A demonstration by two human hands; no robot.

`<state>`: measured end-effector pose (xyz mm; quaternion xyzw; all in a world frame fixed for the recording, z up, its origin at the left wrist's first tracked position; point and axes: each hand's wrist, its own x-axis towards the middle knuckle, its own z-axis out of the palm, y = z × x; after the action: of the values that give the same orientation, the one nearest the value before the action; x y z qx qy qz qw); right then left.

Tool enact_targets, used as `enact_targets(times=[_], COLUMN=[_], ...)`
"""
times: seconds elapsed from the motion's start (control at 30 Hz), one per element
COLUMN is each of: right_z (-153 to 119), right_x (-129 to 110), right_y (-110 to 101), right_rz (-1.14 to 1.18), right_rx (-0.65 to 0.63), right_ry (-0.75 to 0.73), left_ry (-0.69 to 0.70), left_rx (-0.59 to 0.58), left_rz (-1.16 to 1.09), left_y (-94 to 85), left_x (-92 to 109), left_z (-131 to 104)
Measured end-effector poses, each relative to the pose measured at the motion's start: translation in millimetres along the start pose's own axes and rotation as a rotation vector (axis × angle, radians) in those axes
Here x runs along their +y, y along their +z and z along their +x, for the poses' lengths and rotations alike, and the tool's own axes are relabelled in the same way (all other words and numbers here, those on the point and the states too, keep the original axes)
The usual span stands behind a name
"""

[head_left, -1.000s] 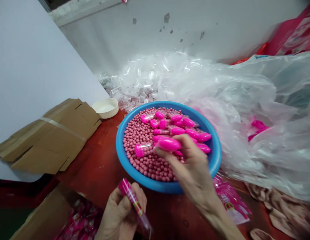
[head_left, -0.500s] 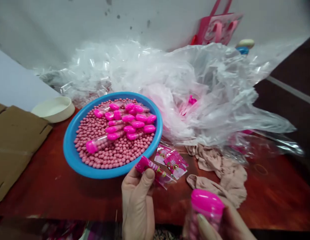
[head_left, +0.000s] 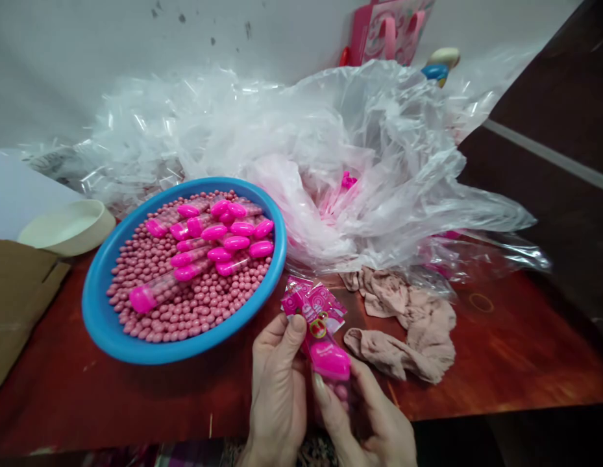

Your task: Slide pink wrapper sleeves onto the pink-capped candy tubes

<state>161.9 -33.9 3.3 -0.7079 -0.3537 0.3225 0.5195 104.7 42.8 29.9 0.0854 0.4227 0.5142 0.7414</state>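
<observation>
Bagging step: left hand [head_left: 278, 383] pinches pink sleeve [head_left: 307, 311], right hand [head_left: 367, 418] grips capped tube [head_left: 330, 362] (cap leading); next needs mouth aligned

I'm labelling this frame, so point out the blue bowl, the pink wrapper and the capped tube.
blue bowl [head_left: 97, 318], head view, bare near rim.
pink wrapper [head_left: 308, 310], head view, printed middle.
capped tube [head_left: 330, 360], head view, pink cap.

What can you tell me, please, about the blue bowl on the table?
The blue bowl is round, shallow and looks plastic. It sits upright on the red-brown table, holding small pink beads with pink-capped clear tubes lying on top. Clear plastic sheeting lies behind it; neither hand touches it.
</observation>
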Motion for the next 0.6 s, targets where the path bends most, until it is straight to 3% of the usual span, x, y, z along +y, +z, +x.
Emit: enact_targets(times=[0.1,0.3,0.47,0.6], right_z=[7,20,21,24], right_x=[4,11,15,15], right_y=[-1,-9,-11,-13], right_rz=[-0.058,-0.165,-0.160,-0.134], right_rx=[-0.006,-0.147,-0.161,-0.153], right_ry=[-0.063,-0.167,-0.157,-0.131], left_ry=[-0.014,-0.108,-0.181,-0.211], left_rx=[-0.017,-0.110,-0.067,-0.130], left_rz=[0.035,0.083,0.078,0.134], left_y=[-3.3,-6.1,-3.6,-4.8], left_x=[-2,-8,-11,-11], left_z=[2,7,15,16])
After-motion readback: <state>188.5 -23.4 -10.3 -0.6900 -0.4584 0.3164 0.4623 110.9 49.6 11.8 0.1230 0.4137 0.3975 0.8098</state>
